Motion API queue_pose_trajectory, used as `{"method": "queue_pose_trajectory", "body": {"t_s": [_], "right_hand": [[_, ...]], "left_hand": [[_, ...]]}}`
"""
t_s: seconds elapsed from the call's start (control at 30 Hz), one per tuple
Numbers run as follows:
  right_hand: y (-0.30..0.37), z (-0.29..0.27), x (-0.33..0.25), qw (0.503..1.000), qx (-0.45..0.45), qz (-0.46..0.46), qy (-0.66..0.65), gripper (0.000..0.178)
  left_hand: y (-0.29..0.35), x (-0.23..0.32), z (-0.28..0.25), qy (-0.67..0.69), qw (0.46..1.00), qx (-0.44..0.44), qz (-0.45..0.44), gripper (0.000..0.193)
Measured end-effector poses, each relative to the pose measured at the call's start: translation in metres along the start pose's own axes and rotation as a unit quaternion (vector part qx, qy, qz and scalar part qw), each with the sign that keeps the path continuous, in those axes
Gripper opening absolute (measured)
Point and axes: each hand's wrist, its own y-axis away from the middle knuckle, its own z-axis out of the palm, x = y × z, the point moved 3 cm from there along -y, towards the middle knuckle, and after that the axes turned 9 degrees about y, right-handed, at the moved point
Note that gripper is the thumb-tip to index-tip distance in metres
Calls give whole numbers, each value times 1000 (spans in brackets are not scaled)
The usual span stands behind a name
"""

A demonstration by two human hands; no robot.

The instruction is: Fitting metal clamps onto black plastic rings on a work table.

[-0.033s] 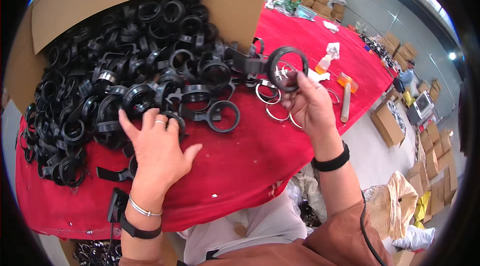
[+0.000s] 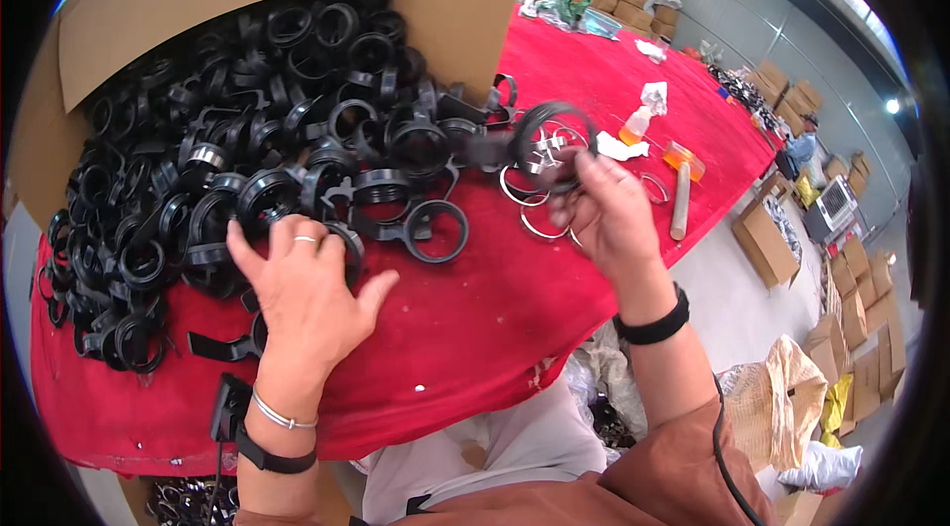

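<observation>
My right hand (image 2: 621, 219) holds a black ring-shaped part (image 2: 522, 152) by its near rim, between thumb and fingers. The ring is raised over the table, smeared by motion, and a flat black tab sticks out to its left. My left hand (image 2: 309, 293) lies with fingers spread at the near edge of a heap of similar black rings (image 2: 213, 219). Its fingertips reach in among them, and it grips nothing that I can see. A single black ring with a tab (image 2: 435, 231) rests on the red cloth between my hands.
Thin silvery metal rings (image 2: 539, 231) lie beyond my right hand. Close by are an orange-headed mallet (image 2: 680, 199) and a small bottle of orange liquid (image 2: 636, 124). A cardboard box (image 2: 465, 11) stands open behind the heap. Red cloth (image 2: 475, 328) covers the table.
My right hand has shifted slightly left and down with the black ring, which looks more blurred. My left hand stays almost where it was.
</observation>
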Motion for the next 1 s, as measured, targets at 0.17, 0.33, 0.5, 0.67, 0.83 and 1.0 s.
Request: {"method": "queue_pose_trajectory", "body": {"t_s": [0.17,0.33,0.5,0.67,0.83,1.0], "right_hand": [[43,54,19,972,-126,60,188,19],[47,46,27,968,-118,-4,221,39],[27,-76,22,642,184,-62,741,77],[15,-116,39,639,85,110,756,83],[39,-84,30,610,84,-59,786,77],[47,-67,24,592,51,-204,778,74]], "left_hand": [[6,17,0,314,932,101,152,61],[13,19,35,612,781,-108,-54,17],[16,30,37,696,687,-179,-106,10],[18,34,42,740,615,-240,-130,17],[18,31,49,752,605,-231,-124,29],[19,29,50,776,578,-210,-141,40]]}}
